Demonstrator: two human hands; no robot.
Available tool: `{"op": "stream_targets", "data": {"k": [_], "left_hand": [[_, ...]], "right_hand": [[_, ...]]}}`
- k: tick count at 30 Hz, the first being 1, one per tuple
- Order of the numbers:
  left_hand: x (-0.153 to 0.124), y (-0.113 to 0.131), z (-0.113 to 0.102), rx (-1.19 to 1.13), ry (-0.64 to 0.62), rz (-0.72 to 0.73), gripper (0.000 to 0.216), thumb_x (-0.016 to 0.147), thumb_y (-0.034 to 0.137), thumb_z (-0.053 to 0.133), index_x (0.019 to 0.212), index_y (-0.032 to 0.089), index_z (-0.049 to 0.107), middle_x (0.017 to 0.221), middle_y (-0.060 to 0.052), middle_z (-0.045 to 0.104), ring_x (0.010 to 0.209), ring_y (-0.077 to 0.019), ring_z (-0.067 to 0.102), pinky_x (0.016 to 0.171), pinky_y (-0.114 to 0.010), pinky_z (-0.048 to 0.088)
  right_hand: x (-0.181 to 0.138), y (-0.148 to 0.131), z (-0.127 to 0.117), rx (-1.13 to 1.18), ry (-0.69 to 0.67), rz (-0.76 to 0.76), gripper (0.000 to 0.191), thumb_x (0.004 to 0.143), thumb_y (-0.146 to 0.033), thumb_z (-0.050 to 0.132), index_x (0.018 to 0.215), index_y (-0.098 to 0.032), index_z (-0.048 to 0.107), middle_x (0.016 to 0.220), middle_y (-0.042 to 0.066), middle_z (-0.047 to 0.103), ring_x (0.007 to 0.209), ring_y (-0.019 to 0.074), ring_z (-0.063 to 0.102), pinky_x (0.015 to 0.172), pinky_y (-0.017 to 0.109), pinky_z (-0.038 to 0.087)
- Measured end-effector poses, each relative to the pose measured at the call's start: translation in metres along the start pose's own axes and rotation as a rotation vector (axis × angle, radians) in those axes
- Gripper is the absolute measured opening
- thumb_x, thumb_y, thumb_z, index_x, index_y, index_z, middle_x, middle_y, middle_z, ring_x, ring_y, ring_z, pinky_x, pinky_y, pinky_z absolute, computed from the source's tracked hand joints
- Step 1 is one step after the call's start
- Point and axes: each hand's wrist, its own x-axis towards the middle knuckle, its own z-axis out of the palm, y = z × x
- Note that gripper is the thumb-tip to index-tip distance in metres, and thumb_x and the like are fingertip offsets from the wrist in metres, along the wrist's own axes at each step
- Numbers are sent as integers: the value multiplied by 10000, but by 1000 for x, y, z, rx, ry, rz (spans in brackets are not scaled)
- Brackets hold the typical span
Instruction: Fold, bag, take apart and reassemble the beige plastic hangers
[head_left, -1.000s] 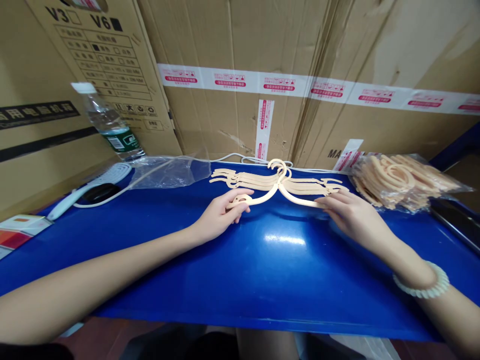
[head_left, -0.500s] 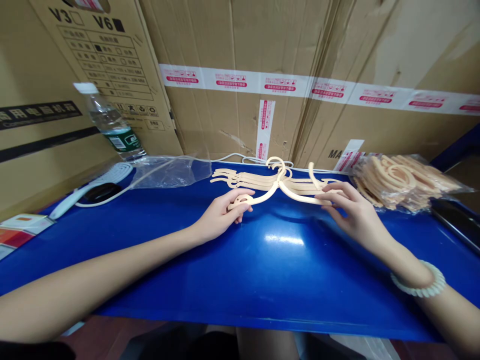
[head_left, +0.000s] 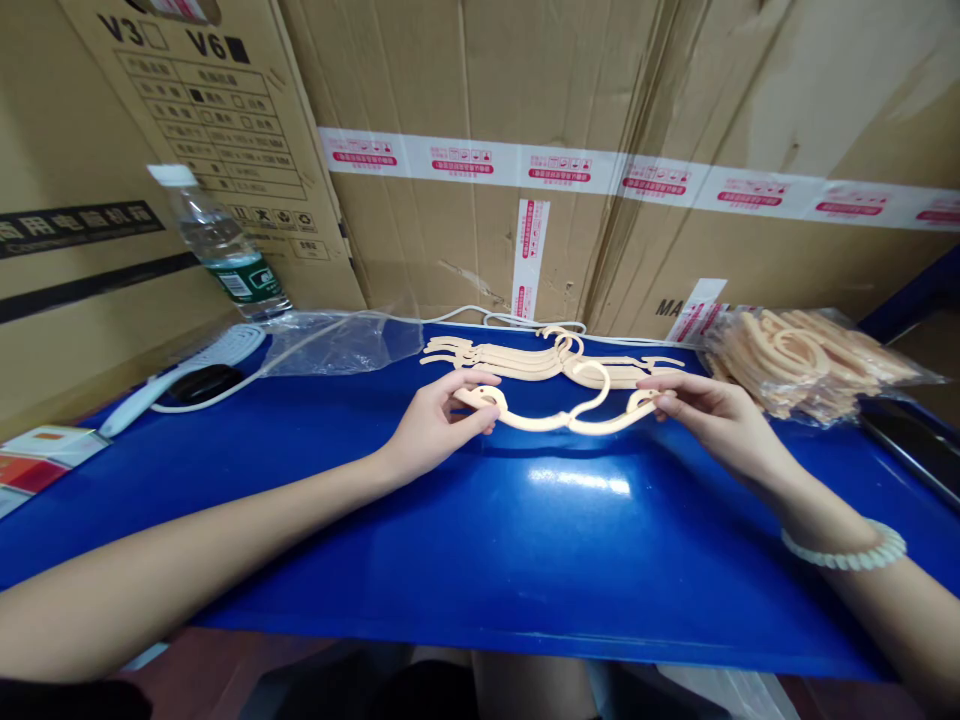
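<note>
A cream-coloured folding clothes hanger is held up between my two hands, its arms spread and its hook curving up to the right of the middle. My left hand pinches the left end between thumb and fingers. The right end, with its notched tip, is gripped by my right hand. Just behind, several matching hangers lie stacked flat on the blue table, their hooks pointing toward the cardboard.
Bagged hangers lie at the right, beside a dark phone-like object. On the left are a water bottle, a pale hairbrush, a black oval object and clear plastic wrap. Cardboard boxes wall the back.
The held hanger has come down and nearer, and its arms now bow downward with the hook lower and tilted right. My right hand has shifted its grip at the right end.
</note>
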Motion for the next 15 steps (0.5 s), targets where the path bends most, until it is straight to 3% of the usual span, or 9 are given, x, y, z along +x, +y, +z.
{"op": "stream_targets", "data": {"k": [4,8,11,15], "left_hand": [[-4,-4,3,-11,-54,10,381,827,272,738,1171,162,617,874,-37,707,742,-167,709,682,-278,607],[-6,-5,6,-9,-59,47,502,844,257,723,1297,179,521,880,-33,699,772,-172,713,679,-273,616],[-5,-4,8,-50,-39,72,668,842,254,729,1409,194,381,892,-29,698,742,-161,704,665,-271,625],[-5,-4,11,-52,-7,108,735,842,244,738,1441,211,313,885,-21,696,734,-156,698,647,-262,628]], "right_hand": [[-4,-1,10,150,-61,67,370,811,-495,799,1046,-213,755,884,56,706,730,184,627,735,363,560],[-8,-4,27,397,-91,154,472,763,-407,865,1127,-240,615,868,30,712,765,184,663,767,357,573],[-12,-9,39,523,-133,181,460,800,-392,844,1120,-267,538,968,41,738,878,201,703,887,403,570],[-17,-16,48,467,-359,90,329,874,-390,780,1091,-245,581,1173,91,715,1102,244,682,980,430,541]]}}
